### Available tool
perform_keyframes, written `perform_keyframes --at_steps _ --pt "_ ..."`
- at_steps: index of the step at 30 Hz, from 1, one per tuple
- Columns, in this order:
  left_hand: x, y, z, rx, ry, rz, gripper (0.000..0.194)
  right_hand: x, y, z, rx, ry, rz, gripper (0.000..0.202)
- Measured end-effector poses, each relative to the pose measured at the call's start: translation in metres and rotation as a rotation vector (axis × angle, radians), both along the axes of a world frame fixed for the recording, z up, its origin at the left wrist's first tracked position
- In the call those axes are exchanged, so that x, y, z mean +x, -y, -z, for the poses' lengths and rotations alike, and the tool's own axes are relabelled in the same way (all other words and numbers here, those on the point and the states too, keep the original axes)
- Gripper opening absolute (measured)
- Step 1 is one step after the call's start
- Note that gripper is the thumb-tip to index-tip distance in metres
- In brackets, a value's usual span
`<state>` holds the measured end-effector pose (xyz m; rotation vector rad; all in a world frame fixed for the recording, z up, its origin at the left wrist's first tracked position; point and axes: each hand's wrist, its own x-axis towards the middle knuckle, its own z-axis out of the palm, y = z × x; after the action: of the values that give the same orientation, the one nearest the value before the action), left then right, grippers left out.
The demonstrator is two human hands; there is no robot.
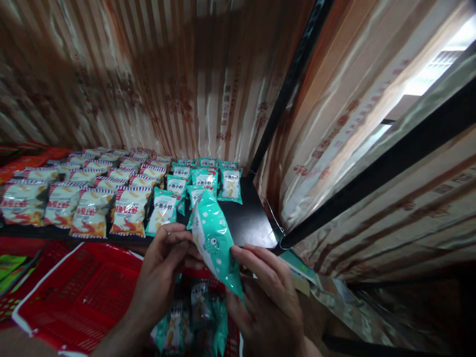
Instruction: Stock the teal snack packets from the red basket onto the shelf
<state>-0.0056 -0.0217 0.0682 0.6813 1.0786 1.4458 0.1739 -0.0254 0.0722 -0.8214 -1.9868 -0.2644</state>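
Note:
A teal snack bag (215,238) with a cartoon fish eye is held up, tilted, between my hands, in front of the shelf. My right hand (266,292) pinches its lower right edge between thumb and fingers. On the other side, my left hand (167,267) has its fingers curled against the bag's left edge, the fingertips partly hidden there. Just beyond stand rows of similar teal snack bags (162,212) on the black shelf (247,218). Below my hands, more teal snack bags (201,303) lie in a red basket, partly covered by my wrists.
Rows of white-and-orange snack bags (130,210) fill the shelf's left side. A red basket (92,277) with a white rim sits lower left, beside green packets (15,267). Black posts (372,173) and striped curtains (223,74) enclose the shelf behind and at right.

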Motion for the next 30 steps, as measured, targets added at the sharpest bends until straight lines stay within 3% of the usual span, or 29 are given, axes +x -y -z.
perform_keyframes --at_steps 5,11,14,18,21,25,27,30 --pt "-0.003 0.001 -0.005 0.022 0.129 0.179 0.034 -0.002 -0.003 0.009 -0.045 0.059 -0.03 0.019" --pt "0.0 0.005 -0.007 -0.067 -0.016 0.238 0.045 -0.003 -0.001 0.023 -0.186 0.056 -0.223 0.043" --pt "0.004 0.007 -0.004 -0.125 0.014 0.249 0.051 -0.003 -0.001 0.023 -0.23 0.067 -0.266 0.049" --pt "0.011 0.006 0.006 -0.125 0.086 0.23 0.059 -0.006 -0.002 0.023 -0.271 0.109 -0.303 0.042" --pt "0.013 0.005 0.012 -0.108 0.095 0.225 0.066 -0.01 -0.004 0.022 -0.204 0.171 -0.315 0.029" --pt "0.014 0.002 0.011 -0.177 0.202 0.124 0.059 -0.012 -0.003 0.021 -0.16 0.192 -0.308 0.01" --pt "0.013 0.0 0.009 -0.193 0.244 0.053 0.052 -0.009 -0.002 0.022 -0.193 0.109 -0.305 0.009" --pt "0.011 -0.005 0.005 -0.21 0.303 -0.053 0.045 -0.005 0.0 0.028 -0.35 -0.171 -0.18 0.014"
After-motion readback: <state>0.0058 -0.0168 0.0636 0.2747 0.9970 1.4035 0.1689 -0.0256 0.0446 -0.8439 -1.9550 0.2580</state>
